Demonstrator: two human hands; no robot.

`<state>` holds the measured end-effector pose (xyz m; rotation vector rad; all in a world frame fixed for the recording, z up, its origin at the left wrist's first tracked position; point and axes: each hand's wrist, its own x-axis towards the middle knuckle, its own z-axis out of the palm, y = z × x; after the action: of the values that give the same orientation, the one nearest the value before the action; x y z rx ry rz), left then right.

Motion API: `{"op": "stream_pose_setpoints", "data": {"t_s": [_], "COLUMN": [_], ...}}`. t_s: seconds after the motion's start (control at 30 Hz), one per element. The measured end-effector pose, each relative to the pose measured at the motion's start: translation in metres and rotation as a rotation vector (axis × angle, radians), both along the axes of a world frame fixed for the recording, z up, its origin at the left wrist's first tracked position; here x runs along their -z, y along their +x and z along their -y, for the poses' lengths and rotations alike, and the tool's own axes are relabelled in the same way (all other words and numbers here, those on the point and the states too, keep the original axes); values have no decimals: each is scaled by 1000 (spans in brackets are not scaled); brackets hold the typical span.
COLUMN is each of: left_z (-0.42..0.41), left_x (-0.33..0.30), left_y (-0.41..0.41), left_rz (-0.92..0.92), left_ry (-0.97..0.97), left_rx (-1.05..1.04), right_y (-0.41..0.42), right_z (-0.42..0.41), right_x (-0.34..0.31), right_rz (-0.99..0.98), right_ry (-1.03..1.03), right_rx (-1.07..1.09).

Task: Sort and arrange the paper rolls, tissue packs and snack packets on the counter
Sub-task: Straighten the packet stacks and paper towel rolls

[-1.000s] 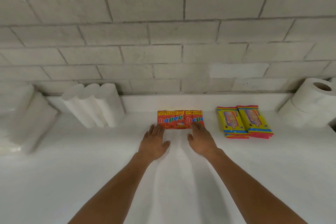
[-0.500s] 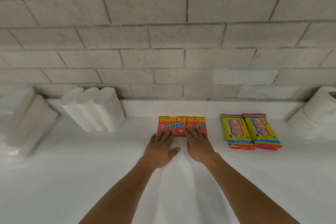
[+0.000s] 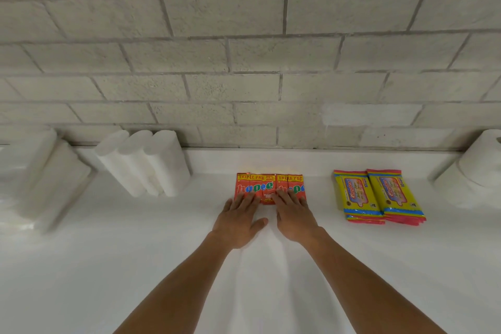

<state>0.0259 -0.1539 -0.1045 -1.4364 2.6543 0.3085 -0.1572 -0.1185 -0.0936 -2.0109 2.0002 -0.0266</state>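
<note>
Counter (image 3: 108, 279): white, running back to the wall.
Left hand (image 3: 238, 221): flat, fingers straight, tips pressing on the near edge of the left red packet (image 3: 254, 187).
Right hand (image 3: 294, 218): flat, fingers straight, tips on the right red packet (image 3: 291, 186).
Red packets: side by side, touching, mid-counter.
Yellow packs (image 3: 376, 195): two, touching, right of the red packets, well apart.
Paper rolls (image 3: 143, 161): three upright, far left by the wall.
More rolls (image 3: 479, 171): far right edge.
Wall (image 3: 244, 62): grey block.

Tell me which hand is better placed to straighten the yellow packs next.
The right hand, probably. It lies on the red packets, on the side nearer the yellow packs; the left hand would have to cross over it.
</note>
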Motion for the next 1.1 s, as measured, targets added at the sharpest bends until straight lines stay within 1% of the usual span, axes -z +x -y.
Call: {"op": "stream_pose_setpoints", "data": {"t_s": [0.23, 0.67, 1.1], "left_z": [2, 4, 5], "left_x": [-1, 1, 0], "left_y": [9, 17, 17], "left_rz": [-4, -7, -6], "left_ry": [7, -40, -26], "left_rx": [-16, -10, -14], "right_y": [6, 13, 16], "right_z": [2, 4, 5], "right_x": [-1, 0, -2], "right_rz": [2, -8, -21], "right_ry": [14, 13, 20], "right_rx": [-3, 0, -13]}}
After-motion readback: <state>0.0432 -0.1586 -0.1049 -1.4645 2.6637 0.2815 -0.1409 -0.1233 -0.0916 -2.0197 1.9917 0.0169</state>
